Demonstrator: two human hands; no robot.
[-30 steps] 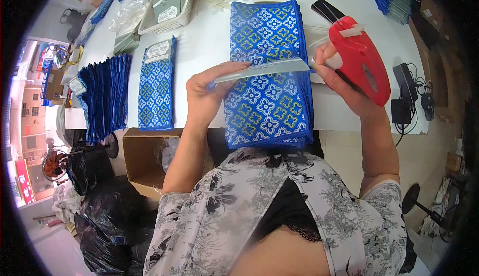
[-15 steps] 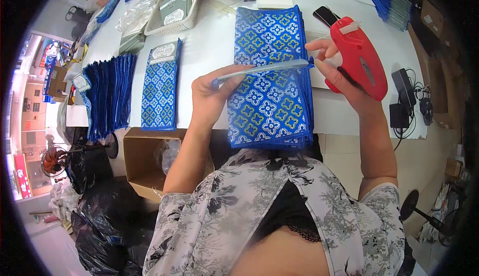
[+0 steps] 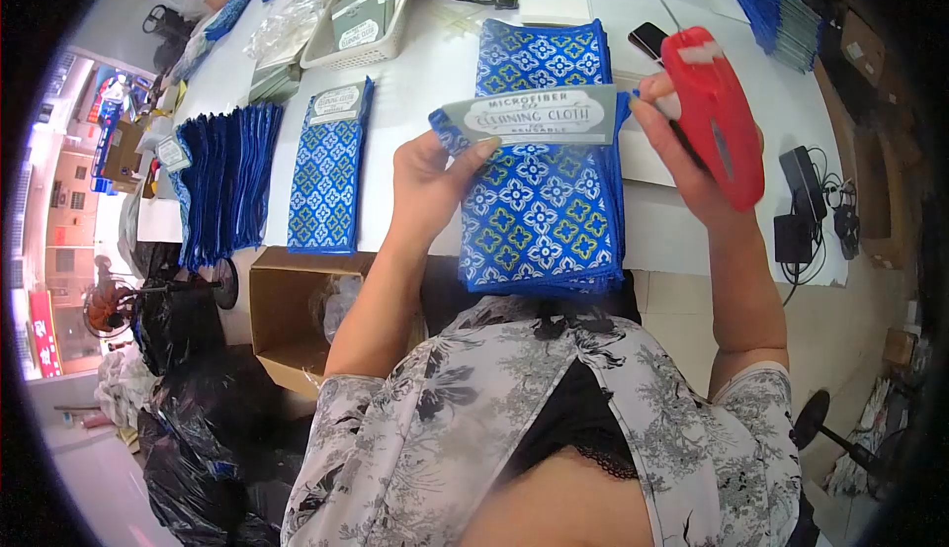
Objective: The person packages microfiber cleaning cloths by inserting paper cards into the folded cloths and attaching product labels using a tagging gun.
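Note:
A grey cardboard label [image 3: 539, 117] printed "Microfiber Cleaning Cloth" is pinched at its left end by my left hand [image 3: 430, 179], thumb in front. Blue cloth shows at both ends of the label. My right hand [image 3: 682, 137] has a red tagging gun [image 3: 720, 117] in its palm, the thin needle pointing up and away. Its thumb and fingertips meet at the blue edge by the label's right end. Under the label lies a stack of blue patterned cloths [image 3: 539, 221], reaching the table's front edge.
Left of the stack lies a labelled folded cloth [image 3: 326, 186]; beyond it stands a row of folded cloths [image 3: 229, 181]. A white basket [image 3: 364, 48] holds more labels. A phone [image 3: 647, 38] lies behind the gun. Black adapters [image 3: 794, 236] with cables sit at the right edge.
The label has turned from edge-on to face me, showing its print. The tagging gun has swung slightly in my right hand, and its needle now shows against the table.

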